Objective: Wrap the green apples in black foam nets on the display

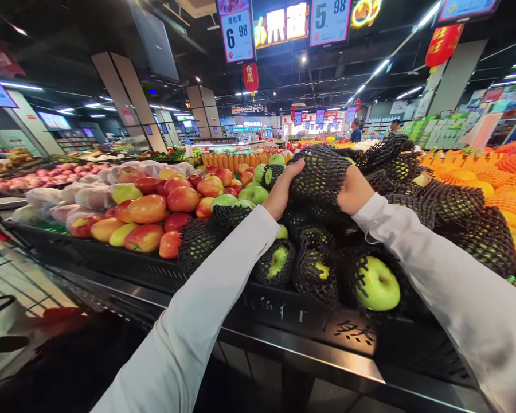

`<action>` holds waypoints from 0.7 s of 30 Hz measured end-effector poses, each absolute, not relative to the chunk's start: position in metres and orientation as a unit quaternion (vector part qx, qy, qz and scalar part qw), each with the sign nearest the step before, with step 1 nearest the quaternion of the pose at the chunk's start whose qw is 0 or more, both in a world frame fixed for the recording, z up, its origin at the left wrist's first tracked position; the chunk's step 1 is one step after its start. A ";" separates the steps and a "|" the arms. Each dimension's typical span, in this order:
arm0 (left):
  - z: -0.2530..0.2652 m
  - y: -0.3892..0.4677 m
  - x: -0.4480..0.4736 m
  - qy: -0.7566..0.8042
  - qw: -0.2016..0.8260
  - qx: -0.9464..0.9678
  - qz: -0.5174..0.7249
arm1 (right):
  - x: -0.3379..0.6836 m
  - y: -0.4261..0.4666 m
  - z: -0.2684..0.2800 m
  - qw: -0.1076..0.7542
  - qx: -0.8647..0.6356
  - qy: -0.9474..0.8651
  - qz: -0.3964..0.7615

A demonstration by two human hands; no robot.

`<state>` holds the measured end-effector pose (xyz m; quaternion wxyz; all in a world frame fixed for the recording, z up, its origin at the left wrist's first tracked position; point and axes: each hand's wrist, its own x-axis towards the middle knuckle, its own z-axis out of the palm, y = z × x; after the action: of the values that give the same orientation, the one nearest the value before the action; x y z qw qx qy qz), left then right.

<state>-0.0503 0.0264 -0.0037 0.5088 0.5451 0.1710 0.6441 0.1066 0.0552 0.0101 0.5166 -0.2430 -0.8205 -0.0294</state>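
Out over the fruit display, both my hands grip a bulging black foam fruit net (318, 175). My left hand (284, 189) closes on its left side, the thumb near the top. On the opposite side my right hand (356, 186) is closed on the net's edge. What sits inside the net is mostly hidden by the mesh. Below it lie several green apples in similar black nets, one green apple (378, 284) showing bare at the front. Loose green apples (251, 195) are just left of my left hand.
Red-yellow apples (146, 209) are heaped to the left, with wrapped fruit (94, 195) beyond. Orange-netted fruit (499, 178) lies at right. A black tray wall and metal edge (309, 350) run along the front. A wire cart (17, 275) stands lower left; people (355, 133) are far back.
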 end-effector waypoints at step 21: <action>-0.005 0.034 -0.060 0.290 0.511 0.499 0.637 | 0.122 0.033 0.024 0.515 -0.199 -0.826 -0.110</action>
<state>-0.0597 0.0340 -0.0049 0.5112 0.4993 0.2896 0.6367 0.1220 0.0331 0.0243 0.5151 -0.1993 -0.8263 -0.1101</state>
